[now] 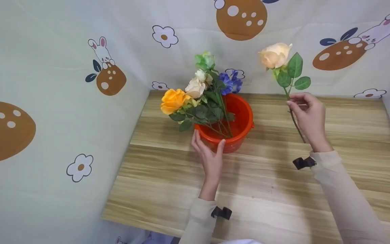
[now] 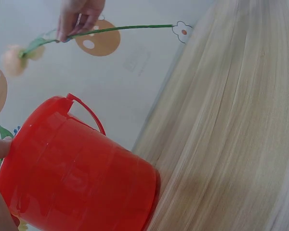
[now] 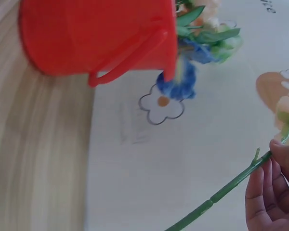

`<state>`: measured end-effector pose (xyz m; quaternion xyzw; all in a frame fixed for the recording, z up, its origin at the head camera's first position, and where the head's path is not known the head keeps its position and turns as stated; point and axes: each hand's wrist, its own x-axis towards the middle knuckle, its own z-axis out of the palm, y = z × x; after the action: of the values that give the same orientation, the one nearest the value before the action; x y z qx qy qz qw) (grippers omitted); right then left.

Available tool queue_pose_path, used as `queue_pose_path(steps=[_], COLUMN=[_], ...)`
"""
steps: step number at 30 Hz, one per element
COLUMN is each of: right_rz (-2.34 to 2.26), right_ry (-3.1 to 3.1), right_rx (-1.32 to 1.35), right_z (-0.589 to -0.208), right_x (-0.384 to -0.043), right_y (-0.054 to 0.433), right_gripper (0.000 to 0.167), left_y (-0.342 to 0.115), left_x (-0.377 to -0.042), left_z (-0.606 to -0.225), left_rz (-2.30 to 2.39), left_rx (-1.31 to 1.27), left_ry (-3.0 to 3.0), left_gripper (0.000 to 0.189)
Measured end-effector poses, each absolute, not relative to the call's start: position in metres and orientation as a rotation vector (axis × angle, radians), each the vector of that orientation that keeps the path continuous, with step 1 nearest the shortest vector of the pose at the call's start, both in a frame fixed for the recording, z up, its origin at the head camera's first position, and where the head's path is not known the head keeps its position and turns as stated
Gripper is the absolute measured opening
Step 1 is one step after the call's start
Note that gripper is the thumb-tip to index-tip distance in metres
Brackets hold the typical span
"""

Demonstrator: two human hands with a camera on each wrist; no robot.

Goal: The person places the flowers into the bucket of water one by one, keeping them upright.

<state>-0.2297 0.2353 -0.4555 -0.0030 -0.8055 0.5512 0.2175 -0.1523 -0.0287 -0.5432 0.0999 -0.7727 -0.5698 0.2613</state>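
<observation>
My right hand [image 1: 310,117] pinches the green stem of a peach artificial rose [image 1: 275,56] between thumb and fingers. The rose is upright with its bloom at the top, to the right of a red bucket [image 1: 245,134] and apart from it. In the right wrist view, the bare lower stem [image 3: 197,211] runs down from the fingers. My left hand [image 1: 210,162] holds the bucket's near left side, thumb at the front rim and fingers along the left. Inside lean an orange rose [image 1: 173,101], a cream rose [image 1: 196,87], a pale green flower [image 1: 205,60] and a blue flower [image 1: 230,82].
The bucket stands on a wood-grain table [image 1: 168,183] near its back edge. Behind and to the left hangs a pale cloth [image 1: 59,101] printed with rabbits and flowers. The bucket's red handle [image 2: 89,113] hangs at its side.
</observation>
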Motion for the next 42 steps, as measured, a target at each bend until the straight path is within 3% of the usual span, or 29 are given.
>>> queue_pose_path(steps=[14,21,33,42], right_rz=[1.709,1.792,1.867,1.780], right_ry=[-1.860,-1.756,-1.748,-1.936], right_rx=[0.261,0.364,0.399,0.385], right_z=[-0.403,-0.391,-0.390,-0.413], right_x=[-0.233,-0.238,-0.240,-0.249], right_y=[0.188,0.165,0.134,0.124], right_gripper=[0.020,0.012,0.012,0.021], left_y=[-0.028,-0.028,-0.030,-0.029], left_x=[-0.151,-0.152,-0.151,-0.151], left_z=[-0.542,-0.543,-0.543,-0.543], left_rz=[-1.557,-1.531,-1.546,-1.532], left_rx=[0.290,0.262,0.283,0.286], left_ry=[-2.099,-2.089,-2.108,-2.114], left_gripper=[0.093,0.091,0.094,0.093])
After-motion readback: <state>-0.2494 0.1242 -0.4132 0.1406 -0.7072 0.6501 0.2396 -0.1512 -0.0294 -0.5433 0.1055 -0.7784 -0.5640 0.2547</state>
